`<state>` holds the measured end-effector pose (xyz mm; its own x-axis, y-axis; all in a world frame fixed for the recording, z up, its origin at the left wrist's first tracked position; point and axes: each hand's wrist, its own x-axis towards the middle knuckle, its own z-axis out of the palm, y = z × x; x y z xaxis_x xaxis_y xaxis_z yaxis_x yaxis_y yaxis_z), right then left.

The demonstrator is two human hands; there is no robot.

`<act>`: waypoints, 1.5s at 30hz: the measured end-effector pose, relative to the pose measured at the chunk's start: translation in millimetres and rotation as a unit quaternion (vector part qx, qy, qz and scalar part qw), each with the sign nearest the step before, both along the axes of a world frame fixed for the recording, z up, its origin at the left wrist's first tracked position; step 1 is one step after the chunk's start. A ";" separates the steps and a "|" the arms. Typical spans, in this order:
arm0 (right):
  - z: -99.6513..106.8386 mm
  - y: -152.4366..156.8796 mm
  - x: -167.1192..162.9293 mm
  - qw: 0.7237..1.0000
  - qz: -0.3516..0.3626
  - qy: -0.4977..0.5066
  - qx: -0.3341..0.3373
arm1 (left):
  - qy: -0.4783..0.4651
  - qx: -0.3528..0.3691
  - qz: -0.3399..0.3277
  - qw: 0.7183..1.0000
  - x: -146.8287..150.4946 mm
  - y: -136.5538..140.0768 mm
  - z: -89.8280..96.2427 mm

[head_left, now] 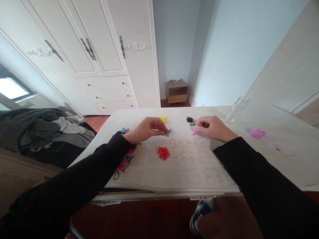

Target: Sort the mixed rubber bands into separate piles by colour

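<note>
My left hand (151, 128) is closed in a pinch over a small cluster of blue rubber bands (168, 133). A bit of red, seemingly a rubber band, shows at its fingertips. My right hand (210, 128) is also pinched, just right of the pink rubber bands (195, 132) and the black rubber bands (190, 119); what it holds, if anything, is hidden. Yellow rubber bands (163, 119) lie beyond my left fingertips. Nearer to me sits a pile of red rubber bands (163, 153). Under my left forearm, partly covered, spreads a mixed-colour heap of bands (124, 162).
All this lies on a white table (189, 172). A clear glass container (238, 109) and a bright pink item (257, 133) are on its right side. Clothes (45, 132) are heaped at the left. A white wardrobe (104, 39) and a small wooden cabinet (177, 92) stand behind.
</note>
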<state>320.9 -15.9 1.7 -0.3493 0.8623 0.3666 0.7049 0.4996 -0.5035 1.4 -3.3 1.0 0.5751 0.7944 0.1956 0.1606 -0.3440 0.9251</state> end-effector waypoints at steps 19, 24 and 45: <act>-2.3 -0.8 -3.1 0.995 -0.086 0.003 0.054 | -0.055 -0.067 -0.008 0.996 4.0 -2.2 1.6; -0.1 -4.6 -18.7 0.993 -0.055 0.021 0.099 | -0.044 -0.058 0.003 0.997 5.2 -3.7 2.4; 5.5 -16.4 -93.4 0.986 0.129 0.016 0.105 | -0.061 -0.049 -0.015 0.997 6.1 -7.7 5.0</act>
